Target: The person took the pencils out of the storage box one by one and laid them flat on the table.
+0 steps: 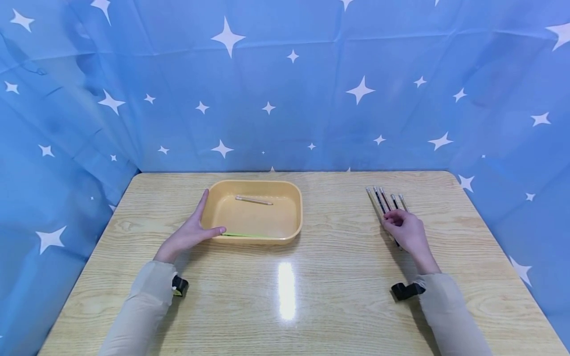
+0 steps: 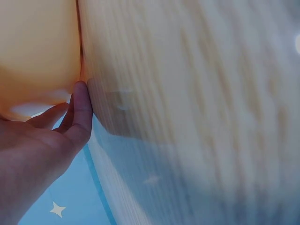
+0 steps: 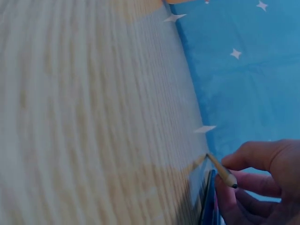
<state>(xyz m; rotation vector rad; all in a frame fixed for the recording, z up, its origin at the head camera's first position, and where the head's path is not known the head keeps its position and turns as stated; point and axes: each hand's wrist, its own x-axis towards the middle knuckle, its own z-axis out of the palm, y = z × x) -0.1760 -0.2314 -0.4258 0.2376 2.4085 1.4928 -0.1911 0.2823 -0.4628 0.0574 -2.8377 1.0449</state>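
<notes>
In the head view my left hand point(image 1: 189, 232) spans the near left corner of a yellow plastic tray point(image 1: 299, 212), fingers along its left side and thumb at the front rim. The left wrist view has the fingertips against the tray's outer wall point(image 2: 40, 42). Inside lie a wood-coloured pencil point(image 1: 254, 200) and a green stick-like thing point(image 1: 245, 235) along the front wall. My right hand point(image 1: 407, 232) is over a group of several pencils point(image 1: 378, 200), covering their lower parts. In the right wrist view its thumb and finger pinch a pale wooden pencil point(image 3: 220, 169).
Both things stand on a wood-grain table point(image 1: 338, 282), the tray left of the middle and the pencils on the right. A blue curtain with white stars point(image 1: 285, 89) hangs behind the table's back edge. Each wrist wears a small black camera point(image 1: 407, 290).
</notes>
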